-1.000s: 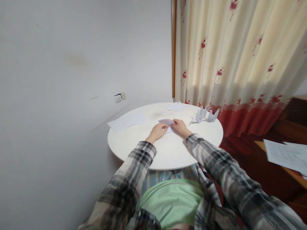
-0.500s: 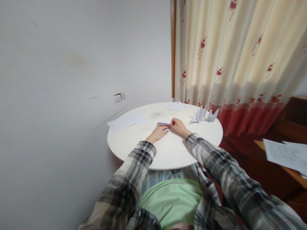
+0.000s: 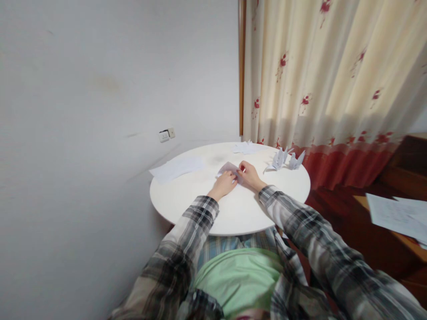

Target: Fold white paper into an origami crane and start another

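Observation:
A small folded piece of white paper (image 3: 228,168) lies near the middle of the round white table (image 3: 233,213). My left hand (image 3: 225,183) presses on its near left part with curled fingers. My right hand (image 3: 248,174) pinches its right edge between thumb and fingers. Both arms wear plaid sleeves.
Two folded paper cranes (image 3: 284,160) stand at the table's right back. A flat white sheet (image 3: 176,169) lies at the left edge, and more folded paper (image 3: 245,147) at the back. A curtain (image 3: 333,80) hangs behind. Sheets (image 3: 396,215) rest on a wooden surface at right.
The paper was folded flat half a second ago; now a flap stands up again. My left hand has shifted slightly forward onto it. My right hand stays at the paper's right edge.

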Demonstrator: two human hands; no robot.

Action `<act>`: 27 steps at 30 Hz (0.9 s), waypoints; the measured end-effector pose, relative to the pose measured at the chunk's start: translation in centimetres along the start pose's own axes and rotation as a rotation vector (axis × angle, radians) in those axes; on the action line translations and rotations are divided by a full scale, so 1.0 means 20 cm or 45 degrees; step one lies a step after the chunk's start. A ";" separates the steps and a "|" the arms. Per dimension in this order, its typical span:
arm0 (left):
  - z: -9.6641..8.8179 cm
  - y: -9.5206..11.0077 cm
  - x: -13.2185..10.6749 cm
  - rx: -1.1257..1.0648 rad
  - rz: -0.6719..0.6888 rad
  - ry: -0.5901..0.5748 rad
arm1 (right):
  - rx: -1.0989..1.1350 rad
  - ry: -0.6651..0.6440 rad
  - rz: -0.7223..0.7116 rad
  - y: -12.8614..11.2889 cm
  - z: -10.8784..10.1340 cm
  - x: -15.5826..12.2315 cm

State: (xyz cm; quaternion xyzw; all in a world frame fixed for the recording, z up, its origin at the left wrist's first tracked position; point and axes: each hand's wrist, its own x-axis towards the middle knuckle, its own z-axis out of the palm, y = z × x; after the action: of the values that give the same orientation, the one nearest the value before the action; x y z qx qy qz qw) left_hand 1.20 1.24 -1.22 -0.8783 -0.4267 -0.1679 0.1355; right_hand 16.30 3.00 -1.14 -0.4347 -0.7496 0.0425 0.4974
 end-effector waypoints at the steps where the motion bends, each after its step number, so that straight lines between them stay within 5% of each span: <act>1: 0.00 0.00 0.00 0.013 0.005 -0.007 | 0.009 -0.001 -0.002 0.00 0.00 0.00; 20: 0.02 -0.03 0.00 -0.140 -0.144 -0.056 | -0.094 0.004 0.132 -0.04 -0.03 0.00; 27: -0.01 -0.03 -0.02 -0.132 -0.291 -0.030 | -0.173 -0.151 0.293 0.00 0.00 -0.01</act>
State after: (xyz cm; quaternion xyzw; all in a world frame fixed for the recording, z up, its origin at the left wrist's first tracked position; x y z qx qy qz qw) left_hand 0.41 1.32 -1.23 -0.8318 -0.5161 -0.1938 0.0649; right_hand 16.38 2.97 -1.26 -0.5473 -0.7239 0.0738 0.4135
